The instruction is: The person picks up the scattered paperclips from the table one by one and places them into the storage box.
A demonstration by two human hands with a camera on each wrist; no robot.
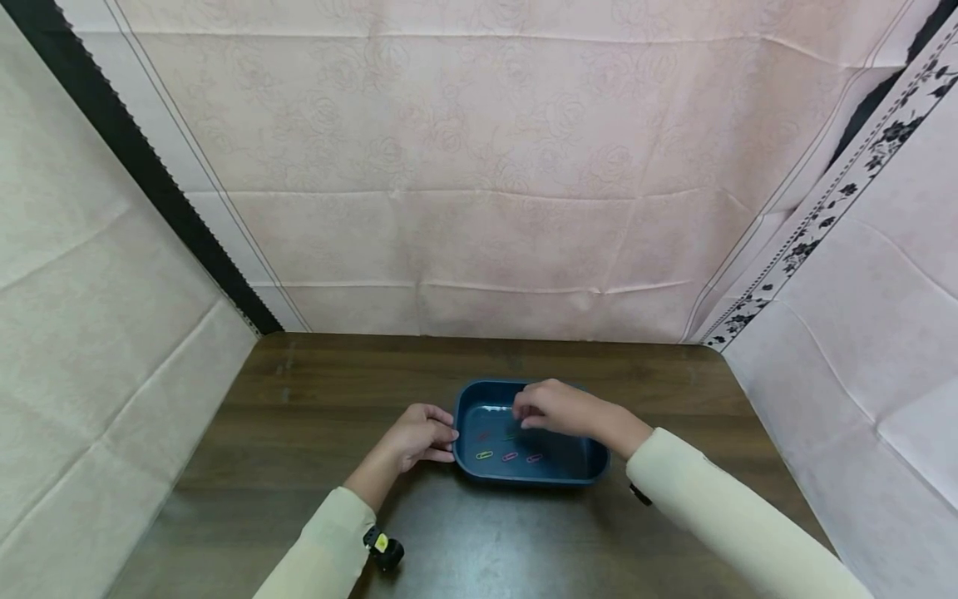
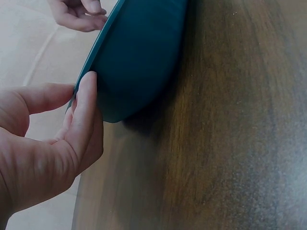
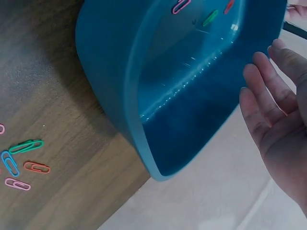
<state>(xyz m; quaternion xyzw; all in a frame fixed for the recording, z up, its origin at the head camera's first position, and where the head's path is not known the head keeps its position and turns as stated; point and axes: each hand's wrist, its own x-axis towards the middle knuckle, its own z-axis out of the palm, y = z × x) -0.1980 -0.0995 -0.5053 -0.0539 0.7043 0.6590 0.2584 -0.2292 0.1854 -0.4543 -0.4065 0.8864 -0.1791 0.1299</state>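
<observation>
A dark blue plastic tray (image 1: pixel 524 480) with rounded corners stands on the table, a few coloured paper clips on its floor. Among them are a yellow clip (image 1: pixel 484 455), a pink clip (image 1: pixel 510 457) and a green clip (image 3: pixel 210 18). My left hand (image 1: pixel 427 437) pinches the tray's left rim, thumb on one side and fingers on the other, as the left wrist view shows (image 2: pixel 53 139). Over the tray's far right part is my right hand (image 1: pixel 557 408), fingers loosely bent and thumb apart; no object shows between them in the right wrist view.
On the wooden table (image 1: pixel 299 499), outside the tray, lie several more paper clips, including a blue clip (image 3: pixel 9 163) and an orange clip (image 3: pixel 37 167). Pale cloth (image 1: pixel 479 166) hangs behind the table, with more cloth at both sides.
</observation>
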